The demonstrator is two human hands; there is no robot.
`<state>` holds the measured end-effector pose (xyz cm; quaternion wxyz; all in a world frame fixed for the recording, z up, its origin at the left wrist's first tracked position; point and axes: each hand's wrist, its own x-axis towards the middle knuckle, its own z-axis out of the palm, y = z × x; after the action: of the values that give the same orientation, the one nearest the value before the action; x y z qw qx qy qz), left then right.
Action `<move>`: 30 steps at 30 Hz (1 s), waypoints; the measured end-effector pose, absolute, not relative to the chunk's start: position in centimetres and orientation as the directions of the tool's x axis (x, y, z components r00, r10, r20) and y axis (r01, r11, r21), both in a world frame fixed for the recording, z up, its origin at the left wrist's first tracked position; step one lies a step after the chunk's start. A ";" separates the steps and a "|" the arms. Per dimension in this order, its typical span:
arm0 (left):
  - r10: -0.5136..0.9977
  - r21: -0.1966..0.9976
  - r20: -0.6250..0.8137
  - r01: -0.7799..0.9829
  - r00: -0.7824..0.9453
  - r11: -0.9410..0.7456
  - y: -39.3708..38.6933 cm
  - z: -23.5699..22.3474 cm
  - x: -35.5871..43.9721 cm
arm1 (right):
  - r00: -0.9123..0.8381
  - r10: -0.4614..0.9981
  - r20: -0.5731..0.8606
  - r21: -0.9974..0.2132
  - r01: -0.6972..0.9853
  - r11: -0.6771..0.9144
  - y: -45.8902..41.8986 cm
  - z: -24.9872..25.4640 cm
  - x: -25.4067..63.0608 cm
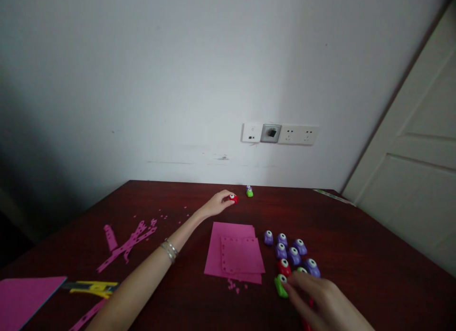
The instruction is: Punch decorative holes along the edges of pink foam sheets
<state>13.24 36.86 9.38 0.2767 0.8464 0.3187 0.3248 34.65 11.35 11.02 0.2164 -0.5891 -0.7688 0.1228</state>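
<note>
My left hand (218,203) reaches far across the dark wooden table (356,245), its fingers closed on a small red paper punch (233,198). A green and purple punch (249,192) stands just right of it near the wall. My right hand (320,300) rests near the front edge, fingertips touching a green punch (280,284) at the edge of a cluster of several purple punches (290,250) and a red punch (284,266). Whether the right hand grips anything is unclear. A stack of pink paper squares (235,252) with punched edges lies between my hands.
Pink punched strips and scraps (128,243) lie at the left. A yellow utility knife (93,288) and a pink sheet (24,297) sit at the front left. Wall sockets (280,133) are above the table; a white door (413,160) stands at the right.
</note>
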 end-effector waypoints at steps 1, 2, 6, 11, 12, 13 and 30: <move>0.681 0.683 0.368 0.312 0.633 -0.660 35.8 9.9 12.6 | -0.233 0.959 0.163 -0.424 0.861 0.281 11.9 11.8 34.2; 0.642 0.683 0.360 0.277 0.677 -0.676 34.7 10.5 12.0 | -0.239 0.960 0.144 -0.397 0.875 0.277 12.3 12.6 33.8; 0.531 0.662 0.312 0.220 0.788 -0.716 30.8 12.0 10.4 | -0.289 0.942 0.172 -0.339 0.880 0.332 14.1 14.6 32.4; 0.459 0.636 0.214 0.234 0.862 -0.735 28.7 12.5 9.7 | -0.305 0.913 0.271 -0.446 0.801 0.400 16.6 13.6 31.2; 0.453 0.641 0.194 0.237 0.870 -0.730 28.5 12.5 9.7 | -0.285 0.913 0.292 -0.492 0.773 0.399 17.1 13.0 31.1; 0.448 0.653 0.175 0.237 0.877 -0.719 28.3 12.6 9.6 | -0.256 0.911 0.323 -0.542 0.739 0.400 17.5 12.2 31.0; 0.321 0.984 -0.012 0.068 0.947 -0.164 26.8 11.0 10.5 | -0.331 0.886 0.323 -0.727 0.512 0.457 16.4 10.2 29.8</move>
<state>10.47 26.82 11.04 0.6335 0.7564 0.1283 0.0998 29.83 16.41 10.18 0.3607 -0.4522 -0.7734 0.2593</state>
